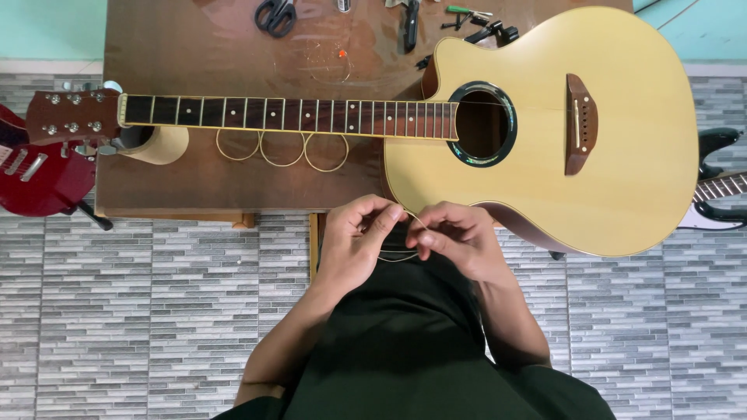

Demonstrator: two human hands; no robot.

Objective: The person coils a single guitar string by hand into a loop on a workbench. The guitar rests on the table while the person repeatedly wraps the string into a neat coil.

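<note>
Item: coiled guitar string [401, 253], thin wire loop, pinched between my left hand [354, 241] and right hand [459, 237] just off the near table edge, over my dark lap. Both hands curled nearly closed, fingertips on the wire. I cannot make out the coil's full outline or which way its free end points; fingers cover much of it.

Acoustic guitar [560, 155]: flat on the wooden table [194, 187], long axis left-right, headstock [74, 115] at left.

Three more string coils [282, 152] beside the neck.

Scissors [275, 15] cut off by the top edge
</note>
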